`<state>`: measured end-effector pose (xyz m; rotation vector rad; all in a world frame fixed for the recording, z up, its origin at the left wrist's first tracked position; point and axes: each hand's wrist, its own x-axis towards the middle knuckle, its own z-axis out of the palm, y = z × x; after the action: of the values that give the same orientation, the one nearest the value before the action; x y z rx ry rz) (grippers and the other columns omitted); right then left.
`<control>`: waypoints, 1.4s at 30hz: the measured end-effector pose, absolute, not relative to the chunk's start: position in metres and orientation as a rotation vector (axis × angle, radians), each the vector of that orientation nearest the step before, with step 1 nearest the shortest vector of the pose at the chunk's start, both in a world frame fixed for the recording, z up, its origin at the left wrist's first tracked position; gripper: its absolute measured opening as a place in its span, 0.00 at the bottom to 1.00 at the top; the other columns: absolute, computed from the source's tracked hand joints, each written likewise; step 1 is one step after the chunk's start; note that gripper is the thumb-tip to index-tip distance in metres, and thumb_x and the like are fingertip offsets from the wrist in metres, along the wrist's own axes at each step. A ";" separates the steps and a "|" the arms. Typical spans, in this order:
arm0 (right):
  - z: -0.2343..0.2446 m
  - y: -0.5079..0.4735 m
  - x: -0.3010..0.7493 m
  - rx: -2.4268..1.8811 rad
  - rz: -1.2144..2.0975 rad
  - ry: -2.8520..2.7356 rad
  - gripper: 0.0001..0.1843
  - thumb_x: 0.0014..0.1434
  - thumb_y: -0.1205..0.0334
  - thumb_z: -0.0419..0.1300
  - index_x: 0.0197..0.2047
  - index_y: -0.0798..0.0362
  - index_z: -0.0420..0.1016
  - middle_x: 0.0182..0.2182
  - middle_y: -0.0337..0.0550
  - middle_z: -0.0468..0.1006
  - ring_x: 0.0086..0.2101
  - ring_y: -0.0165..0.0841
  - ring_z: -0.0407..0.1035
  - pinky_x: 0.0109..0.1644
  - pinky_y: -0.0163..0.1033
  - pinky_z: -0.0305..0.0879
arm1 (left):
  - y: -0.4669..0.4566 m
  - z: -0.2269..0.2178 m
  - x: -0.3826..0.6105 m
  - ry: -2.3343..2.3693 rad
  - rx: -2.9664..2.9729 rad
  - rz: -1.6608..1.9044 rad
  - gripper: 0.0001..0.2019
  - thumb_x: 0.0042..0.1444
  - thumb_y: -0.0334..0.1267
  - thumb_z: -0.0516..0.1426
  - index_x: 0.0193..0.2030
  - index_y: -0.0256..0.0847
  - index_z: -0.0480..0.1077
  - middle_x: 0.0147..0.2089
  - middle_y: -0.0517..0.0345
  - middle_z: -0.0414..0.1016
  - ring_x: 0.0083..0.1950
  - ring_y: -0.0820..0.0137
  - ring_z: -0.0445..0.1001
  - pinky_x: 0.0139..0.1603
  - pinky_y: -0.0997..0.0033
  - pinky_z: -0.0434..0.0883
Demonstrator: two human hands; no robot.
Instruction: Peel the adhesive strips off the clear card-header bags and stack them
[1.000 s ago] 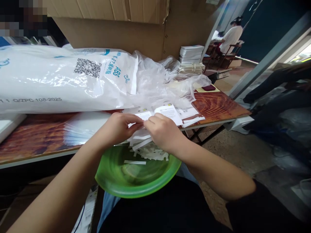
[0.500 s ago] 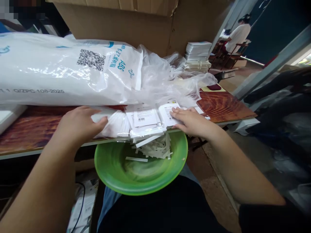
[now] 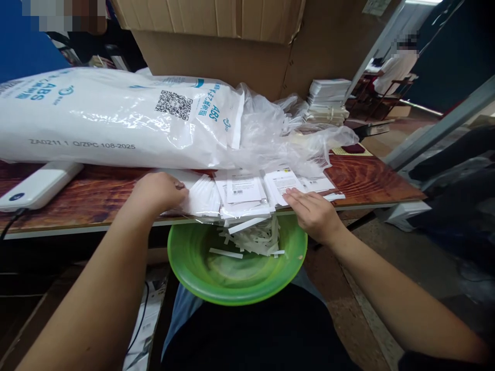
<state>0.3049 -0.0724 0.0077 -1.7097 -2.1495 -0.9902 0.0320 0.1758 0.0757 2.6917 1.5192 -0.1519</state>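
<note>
My left hand [image 3: 159,191] is closed, its fingers curled in at the left edge of a fanned stack of white strips or sleeves [image 3: 203,197]; its fingertips are partly hidden. My right hand [image 3: 315,212] has its fingers pressed together over the lower right edge of a white printed card [image 3: 281,184], with the thumb out of sight. Between the hands lies a pile of printed cards in clear plastic [image 3: 243,189] at the table's front edge. Below it, a green basin [image 3: 235,296] on my lap contains cut white strips [image 3: 257,239].
A big white printed sack [image 3: 116,121] lies along the table [image 3: 382,178], with crumpled clear plastic [image 3: 266,123] at its end. Behind stands a cardboard box [image 3: 216,56]. A white device with a cable [image 3: 40,186] is at left, stacked paper [image 3: 328,98] at back right. A seated person [image 3: 394,72] is farther off.
My left hand's fingers have curled in from a spread pose. My right hand has slid down from the card's face to its lower edge. The camera view has shifted left.
</note>
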 end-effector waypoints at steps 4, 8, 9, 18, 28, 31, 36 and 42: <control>0.005 -0.073 0.302 -1.639 -1.011 -2.064 0.17 0.59 0.78 0.51 0.48 0.64 0.74 0.47 0.53 0.79 0.48 0.38 0.74 0.47 0.41 0.70 | 0.181 0.069 0.034 1.630 2.683 -0.064 0.19 0.48 0.45 0.55 0.44 0.40 0.75 0.42 0.46 0.77 0.42 0.55 0.73 0.41 0.60 0.68; 0.010 -0.077 0.306 -1.610 -0.777 -2.002 0.15 0.61 0.75 0.53 0.47 0.57 0.76 0.45 0.47 0.80 0.47 0.34 0.75 0.47 0.39 0.71 | 0.182 0.064 0.040 1.723 2.668 -0.001 0.17 0.48 0.44 0.54 0.43 0.40 0.76 0.43 0.44 0.76 0.44 0.53 0.72 0.43 0.58 0.67; 0.013 -0.079 0.310 -1.597 -0.682 -2.002 0.15 0.62 0.74 0.53 0.47 0.56 0.76 0.45 0.45 0.80 0.46 0.34 0.75 0.47 0.39 0.72 | 0.182 0.064 0.042 1.740 2.665 0.026 0.18 0.50 0.44 0.53 0.43 0.39 0.76 0.44 0.43 0.75 0.45 0.53 0.71 0.43 0.58 0.67; 0.049 -0.109 0.287 -1.514 -0.448 -1.365 0.21 0.58 0.76 0.57 0.51 0.49 0.76 0.46 0.43 0.80 0.44 0.35 0.76 0.52 0.42 0.73 | 0.144 0.079 0.034 1.665 2.832 0.328 0.15 0.54 0.43 0.52 0.37 0.39 0.77 0.37 0.50 0.76 0.40 0.58 0.72 0.41 0.59 0.62; 0.063 -0.112 0.260 -1.221 -0.181 -2.011 0.21 0.60 0.76 0.51 0.55 0.61 0.71 0.51 0.57 0.75 0.54 0.39 0.68 0.56 0.46 0.69 | 0.107 0.079 0.078 0.610 2.969 0.425 0.14 0.57 0.41 0.52 0.36 0.41 0.79 0.32 0.55 0.74 0.35 0.68 0.72 0.36 0.69 0.63; 0.066 -0.113 0.261 -1.344 -0.345 -2.161 0.19 0.63 0.74 0.50 0.55 0.60 0.71 0.52 0.55 0.75 0.56 0.38 0.67 0.59 0.47 0.66 | 0.108 0.082 0.083 0.521 2.979 0.430 0.13 0.57 0.40 0.53 0.34 0.40 0.78 0.31 0.55 0.73 0.35 0.69 0.71 0.35 0.70 0.64; 0.071 -0.103 0.244 -1.376 -0.684 -2.294 0.17 0.63 0.73 0.51 0.54 0.66 0.71 0.53 0.59 0.74 0.57 0.44 0.65 0.58 0.49 0.66 | 0.103 0.087 0.091 0.429 3.114 0.285 0.17 0.60 0.38 0.49 0.28 0.37 0.76 0.29 0.53 0.71 0.32 0.69 0.69 0.34 0.69 0.63; 0.070 -0.096 0.236 -1.369 -0.845 -2.305 0.17 0.63 0.71 0.52 0.52 0.66 0.72 0.51 0.57 0.76 0.54 0.45 0.68 0.58 0.48 0.66 | 0.105 0.099 0.092 0.405 3.113 0.193 0.14 0.58 0.36 0.51 0.35 0.40 0.78 0.33 0.53 0.73 0.33 0.70 0.70 0.36 0.71 0.65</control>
<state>0.2363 -0.0958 0.0697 -1.3687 -2.3054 -0.8451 0.0917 0.1055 0.0989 3.1125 0.4055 0.1928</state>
